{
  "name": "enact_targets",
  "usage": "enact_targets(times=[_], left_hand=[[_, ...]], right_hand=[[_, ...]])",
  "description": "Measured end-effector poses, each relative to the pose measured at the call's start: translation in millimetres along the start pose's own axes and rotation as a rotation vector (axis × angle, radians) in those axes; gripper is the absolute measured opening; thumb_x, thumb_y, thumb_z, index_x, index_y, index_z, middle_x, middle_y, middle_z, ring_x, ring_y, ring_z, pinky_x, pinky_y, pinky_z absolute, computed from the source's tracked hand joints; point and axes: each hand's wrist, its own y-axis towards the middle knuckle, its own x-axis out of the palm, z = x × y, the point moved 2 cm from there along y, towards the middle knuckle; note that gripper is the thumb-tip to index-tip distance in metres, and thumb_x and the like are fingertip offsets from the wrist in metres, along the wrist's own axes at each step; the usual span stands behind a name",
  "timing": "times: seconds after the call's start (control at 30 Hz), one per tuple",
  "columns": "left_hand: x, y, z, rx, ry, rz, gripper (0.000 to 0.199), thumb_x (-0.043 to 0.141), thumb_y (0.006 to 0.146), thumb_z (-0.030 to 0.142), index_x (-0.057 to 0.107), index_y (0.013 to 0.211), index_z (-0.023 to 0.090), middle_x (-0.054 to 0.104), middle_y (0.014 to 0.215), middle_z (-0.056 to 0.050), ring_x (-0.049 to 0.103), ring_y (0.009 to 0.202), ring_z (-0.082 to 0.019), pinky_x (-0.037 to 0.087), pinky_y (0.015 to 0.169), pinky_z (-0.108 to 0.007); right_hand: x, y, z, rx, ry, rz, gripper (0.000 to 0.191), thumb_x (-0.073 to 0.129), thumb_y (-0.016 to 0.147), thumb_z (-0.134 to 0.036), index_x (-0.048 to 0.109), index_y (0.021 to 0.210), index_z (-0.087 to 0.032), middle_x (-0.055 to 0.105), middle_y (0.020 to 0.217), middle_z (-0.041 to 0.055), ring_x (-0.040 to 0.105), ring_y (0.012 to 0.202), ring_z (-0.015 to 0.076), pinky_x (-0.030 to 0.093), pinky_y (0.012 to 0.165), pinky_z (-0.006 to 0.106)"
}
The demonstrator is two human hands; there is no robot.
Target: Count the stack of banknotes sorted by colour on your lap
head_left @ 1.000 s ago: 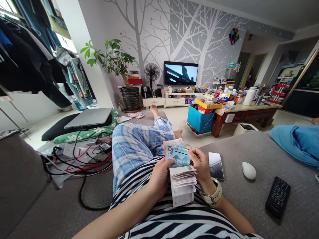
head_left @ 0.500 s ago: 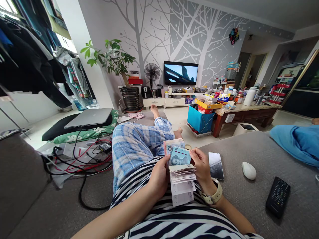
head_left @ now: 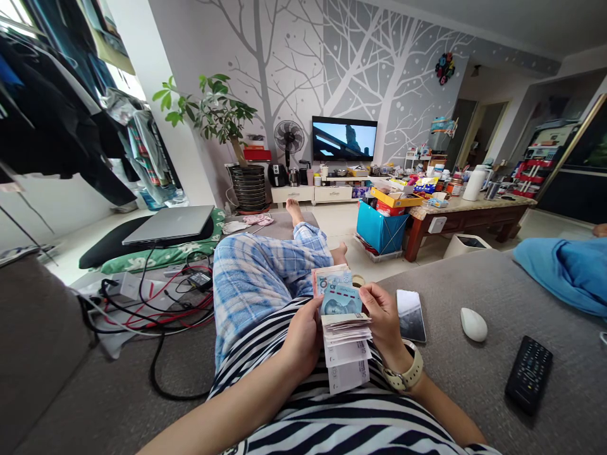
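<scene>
A stack of banknotes (head_left: 346, 338) is held above my lap, its lower notes folded down and fanned toward me. My left hand (head_left: 303, 335) grips the stack along its left side, thumb lying on the face of the notes. At the upper right, my right hand (head_left: 382, 316) pinches the edge of a blue-green banknote (head_left: 342, 302) between thumb and fingers. Behind it more notes stand upright, blue and pinkish at their edges. My left fingers are mostly hidden behind the stack. A pale watch (head_left: 405, 370) circles my right wrist.
On the grey sofa to my right lie a phone (head_left: 411, 315), a white mouse (head_left: 474, 325), a black remote (head_left: 528, 374) and blue cloth (head_left: 564, 272). To the left are tangled cables (head_left: 161, 303) and a laptop (head_left: 171, 224). A cluttered table (head_left: 469, 205) stands ahead.
The blue-green banknote has bent and slid slightly downward, so less of its portrait shows. My right hand has shifted a little to the left; my left hand stays in place.
</scene>
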Motion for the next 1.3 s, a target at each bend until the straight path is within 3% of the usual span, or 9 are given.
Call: enact_targets(times=[0.7,1.3], left_hand=[[-2.1,2.5,-2.7,0.014,0.003,-0.028,0.024,0.055,0.087,0.018,0.071,0.1,0.007,0.079,0.09,-0.013,0.075,0.088,-0.026,0.058,0.087,-0.037],[-4.6,4.7,-3.4,0.023,0.024,-0.023,0.023,0.056,0.087,0.02,0.071,0.097,0.007,0.078,0.09,-0.013,0.075,0.085,-0.026,0.058,0.085,-0.036]], right_hand=[[-0.3,-1.7,5.4,0.025,0.045,-0.02,0.039,0.059,0.09,-0.051,0.054,0.066,-0.021,0.043,0.057,-0.0038,0.038,0.053,0.0132,0.031,0.051,0.026],[-0.5,-4.9,2.0,-0.053,0.075,-0.03,0.038,0.057,0.092,-0.048,0.053,0.067,-0.02,0.042,0.058,-0.0039,0.036,0.055,0.0129,0.03,0.053,0.027]])
